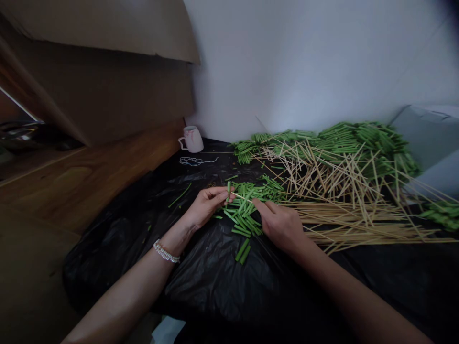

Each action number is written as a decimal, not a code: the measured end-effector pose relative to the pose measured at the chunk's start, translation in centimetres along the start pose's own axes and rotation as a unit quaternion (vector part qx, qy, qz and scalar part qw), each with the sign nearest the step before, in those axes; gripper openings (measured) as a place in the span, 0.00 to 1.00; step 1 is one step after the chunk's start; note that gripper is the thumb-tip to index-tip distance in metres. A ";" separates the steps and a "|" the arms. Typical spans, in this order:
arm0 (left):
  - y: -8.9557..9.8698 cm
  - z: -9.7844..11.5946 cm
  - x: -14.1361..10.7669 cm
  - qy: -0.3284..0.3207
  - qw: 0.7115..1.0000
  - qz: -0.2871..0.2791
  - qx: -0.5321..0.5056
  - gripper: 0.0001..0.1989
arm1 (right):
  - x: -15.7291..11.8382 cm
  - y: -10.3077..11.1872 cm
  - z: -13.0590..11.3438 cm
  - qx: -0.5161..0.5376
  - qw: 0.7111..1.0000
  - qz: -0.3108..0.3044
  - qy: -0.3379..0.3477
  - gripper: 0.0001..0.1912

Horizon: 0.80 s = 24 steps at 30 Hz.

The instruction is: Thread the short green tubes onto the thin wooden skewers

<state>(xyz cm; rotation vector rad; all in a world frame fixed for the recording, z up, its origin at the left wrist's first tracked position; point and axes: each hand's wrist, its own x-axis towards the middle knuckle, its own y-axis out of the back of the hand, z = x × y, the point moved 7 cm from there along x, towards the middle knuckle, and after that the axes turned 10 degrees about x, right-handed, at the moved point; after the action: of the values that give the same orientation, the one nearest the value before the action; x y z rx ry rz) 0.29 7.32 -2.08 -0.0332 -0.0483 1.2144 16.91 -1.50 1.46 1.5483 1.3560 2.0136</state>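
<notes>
Between thumb and fingers, my left hand pinches a short cut green stem, held nearly upright. My right hand is closed on a thin wooden skewer, whose far end meets the stem; whether it has gone through, I cannot tell. Below and behind both hands lies a loose pile of cut green stems. Beside my right hand, a bundle of bare skewers stretches off to the right. Behind it are many skewers with green stems on their ends, heaped against the wall.
Black plastic sheeting covers the work surface. A white mug stands at the back left, with white string in front of it. A large cardboard box rises on the left, and a grey box is at the right.
</notes>
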 end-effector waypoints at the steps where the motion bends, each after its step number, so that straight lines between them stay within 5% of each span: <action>1: 0.0 0.0 0.0 0.000 1.000 0.000 0.005 0.16 | 0.0 -0.1 0.0 0.001 1.000 -0.005 -0.002 0.21; 19: 0.1 -0.1 0.0 -0.021 0.993 -0.015 0.117 0.15 | -0.2 -0.5 -0.4 0.015 1.000 -0.010 0.001 0.19; 24: 0.0 0.0 0.1 -0.022 0.998 -0.011 0.056 0.15 | -0.2 -0.2 -0.4 0.041 0.999 0.006 -0.002 0.19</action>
<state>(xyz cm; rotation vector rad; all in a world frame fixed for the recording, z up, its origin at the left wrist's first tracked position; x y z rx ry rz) 0.35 7.38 -2.05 0.0910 -0.0190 1.1939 16.54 -1.76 1.22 1.5972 1.4484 1.9835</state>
